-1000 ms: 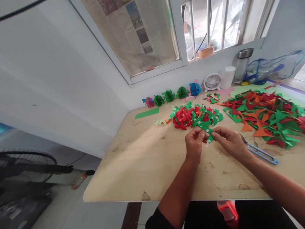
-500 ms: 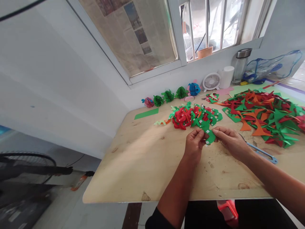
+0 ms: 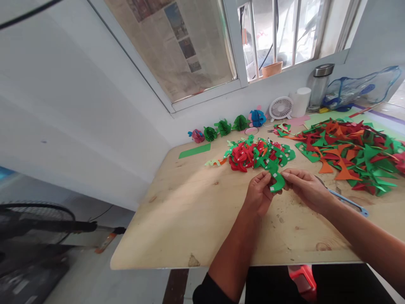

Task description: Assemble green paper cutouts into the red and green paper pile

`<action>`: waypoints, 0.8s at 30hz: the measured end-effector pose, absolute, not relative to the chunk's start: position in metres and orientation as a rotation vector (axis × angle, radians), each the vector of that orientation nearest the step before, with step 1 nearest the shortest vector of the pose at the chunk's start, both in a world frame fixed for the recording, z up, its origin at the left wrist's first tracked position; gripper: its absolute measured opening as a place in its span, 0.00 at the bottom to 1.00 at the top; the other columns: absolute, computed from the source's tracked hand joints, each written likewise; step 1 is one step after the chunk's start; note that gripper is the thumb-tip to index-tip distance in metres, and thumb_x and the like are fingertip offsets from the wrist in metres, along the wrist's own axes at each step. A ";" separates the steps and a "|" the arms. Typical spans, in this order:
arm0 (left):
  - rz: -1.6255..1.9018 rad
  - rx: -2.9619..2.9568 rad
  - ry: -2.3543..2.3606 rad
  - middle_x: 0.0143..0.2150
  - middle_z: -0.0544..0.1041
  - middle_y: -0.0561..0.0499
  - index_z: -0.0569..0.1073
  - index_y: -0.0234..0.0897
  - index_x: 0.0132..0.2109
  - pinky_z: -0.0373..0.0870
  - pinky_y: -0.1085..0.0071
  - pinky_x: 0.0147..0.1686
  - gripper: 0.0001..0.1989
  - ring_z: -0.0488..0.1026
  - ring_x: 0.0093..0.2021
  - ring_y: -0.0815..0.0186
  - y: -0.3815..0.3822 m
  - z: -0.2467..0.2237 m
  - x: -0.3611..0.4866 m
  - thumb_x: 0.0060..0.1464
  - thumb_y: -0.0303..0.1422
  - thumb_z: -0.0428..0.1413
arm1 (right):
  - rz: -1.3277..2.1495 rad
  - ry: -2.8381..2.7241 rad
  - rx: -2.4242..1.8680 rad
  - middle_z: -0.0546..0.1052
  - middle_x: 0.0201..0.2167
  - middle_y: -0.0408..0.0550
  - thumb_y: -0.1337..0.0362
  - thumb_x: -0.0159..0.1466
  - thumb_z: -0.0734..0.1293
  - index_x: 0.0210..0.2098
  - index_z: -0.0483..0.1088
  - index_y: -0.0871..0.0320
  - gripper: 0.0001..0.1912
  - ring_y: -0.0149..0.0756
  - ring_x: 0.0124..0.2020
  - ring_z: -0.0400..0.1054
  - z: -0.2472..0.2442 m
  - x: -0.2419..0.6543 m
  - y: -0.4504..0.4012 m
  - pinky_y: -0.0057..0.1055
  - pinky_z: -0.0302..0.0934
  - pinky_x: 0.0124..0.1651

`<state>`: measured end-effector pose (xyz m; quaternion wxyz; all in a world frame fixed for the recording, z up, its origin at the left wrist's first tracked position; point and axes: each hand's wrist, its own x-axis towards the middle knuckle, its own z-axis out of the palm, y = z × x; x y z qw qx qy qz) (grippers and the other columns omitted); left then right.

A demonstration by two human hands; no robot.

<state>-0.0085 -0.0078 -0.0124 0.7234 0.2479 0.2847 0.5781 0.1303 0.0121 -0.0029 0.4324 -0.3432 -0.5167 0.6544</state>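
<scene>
Between my two hands is a curved green paper cutout point(image 3: 278, 182) with small white squares on it. My left hand point(image 3: 258, 188) pinches its left side, and my right hand point(image 3: 302, 185) pinches its right edge. Just beyond lies a heap of red and green paper cutouts point(image 3: 243, 155), many bearing similar white squares. Partly under my right wrist, a light-blue-handled tool point(image 3: 349, 202) rests on the wooden table point(image 3: 190, 211); its far end is hidden by the hand.
A large pile of red, green and orange paper scraps point(image 3: 354, 152) covers the right side. Along the wall stand folded paper figures point(image 3: 224, 127), a small white fan point(image 3: 281, 108), a white cylinder point(image 3: 301, 102) and a glass bottle point(image 3: 319, 88). A green strip point(image 3: 194, 150) lies far left.
The green cutout has tilted slightly and shifted a little to the left between my fingers. Both hands keep nearly the same place.
</scene>
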 end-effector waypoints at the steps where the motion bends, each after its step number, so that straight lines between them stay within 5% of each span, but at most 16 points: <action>1: 1.276 0.546 0.630 0.24 0.67 0.54 0.67 0.33 0.29 0.62 0.73 0.24 0.14 0.66 0.24 0.71 -0.008 -0.013 -0.009 0.42 0.36 0.64 | 1.610 -1.298 -0.868 0.67 0.19 0.43 0.52 0.56 0.69 0.23 0.71 0.58 0.15 0.30 0.23 0.58 -0.002 0.130 0.012 0.29 0.52 0.28; 24: 1.239 0.642 0.644 0.22 0.66 0.55 0.69 0.33 0.29 0.62 0.73 0.23 0.16 0.63 0.22 0.72 -0.007 -0.012 -0.011 0.40 0.38 0.65 | 1.657 -1.356 -0.892 0.69 0.21 0.45 0.51 0.56 0.67 0.23 0.70 0.58 0.16 0.32 0.25 0.60 -0.003 0.133 0.013 0.28 0.56 0.28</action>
